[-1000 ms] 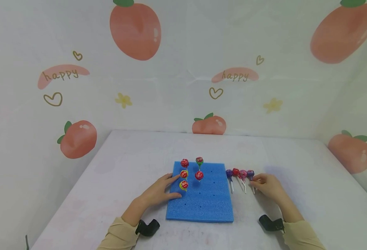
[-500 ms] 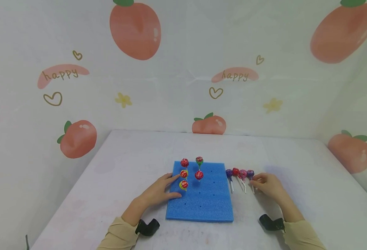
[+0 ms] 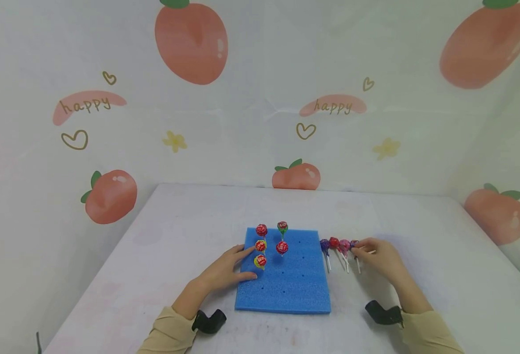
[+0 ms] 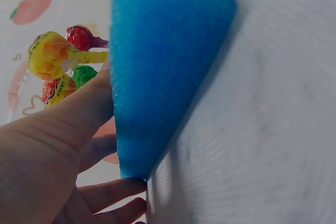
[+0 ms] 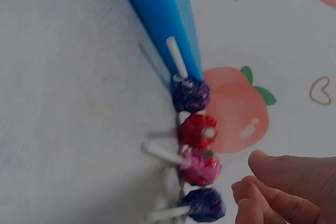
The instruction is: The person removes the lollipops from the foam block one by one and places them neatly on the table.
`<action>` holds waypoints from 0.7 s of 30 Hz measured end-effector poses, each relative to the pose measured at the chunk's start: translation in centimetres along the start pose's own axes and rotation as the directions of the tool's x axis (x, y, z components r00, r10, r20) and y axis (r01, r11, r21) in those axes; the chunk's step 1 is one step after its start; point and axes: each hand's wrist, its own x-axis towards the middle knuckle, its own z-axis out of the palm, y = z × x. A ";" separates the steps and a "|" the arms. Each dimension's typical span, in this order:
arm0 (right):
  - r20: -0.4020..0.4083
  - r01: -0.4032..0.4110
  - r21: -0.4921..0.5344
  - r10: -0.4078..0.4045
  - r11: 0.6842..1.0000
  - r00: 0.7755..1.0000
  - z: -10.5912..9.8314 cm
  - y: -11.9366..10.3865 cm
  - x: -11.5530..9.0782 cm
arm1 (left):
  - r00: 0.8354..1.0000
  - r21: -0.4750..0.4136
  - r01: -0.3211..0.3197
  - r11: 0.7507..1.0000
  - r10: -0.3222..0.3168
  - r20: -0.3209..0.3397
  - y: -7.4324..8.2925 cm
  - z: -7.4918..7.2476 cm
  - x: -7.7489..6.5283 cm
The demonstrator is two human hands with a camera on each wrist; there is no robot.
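Note:
My left hand [image 3: 226, 268] rests at the left edge of a blue foam board [image 3: 282, 300], thumb and forefinger extended over its top. In the left wrist view other fingers [image 4: 118, 188] touch the board's side. Several lollipops stand upright in the board, among them a yellow-wrapped lollipop [image 4: 50, 56] near that hand. Beside the board's right edge lie a purple lollipop [image 5: 191, 95], a red lollipop [image 5: 198, 130], a pink lollipop [image 5: 202, 167] and a dark purple lollipop [image 5: 205, 204]. My right hand [image 3: 381, 255] is at the last one's head, partly covering it; thumb and fingers are parted.
Small holes dot the board's middle, right and front. A white cloth covers the table [image 3: 189, 211], and a wall sheet printed with peaches [image 3: 296, 177] rises behind. Black wrist devices [image 3: 208, 322] sit below both hands.
My right hand has moved slightly forward and left, from the dark purple lollipop's stick to over its head. My left hand and the board stay put.

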 end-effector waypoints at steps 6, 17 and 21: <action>-0.022 0.048 0.020 -0.048 0.999 0.999 0.2 -1.8 -0.2 | 1.000 -0.004 -0.008 1.000 0.008 0.001 0.0 0.0 0.1; 0.008 0.125 0.130 -0.127 0.984 0.992 2.2 -4.8 -0.4 | 1.000 -0.002 -0.009 1.000 0.009 0.004 -0.1 0.0 0.1; 0.013 0.195 0.161 -0.199 0.968 0.980 3.0 -5.7 -0.3 | 1.000 -0.009 -0.008 1.000 0.008 0.005 -0.1 0.0 0.0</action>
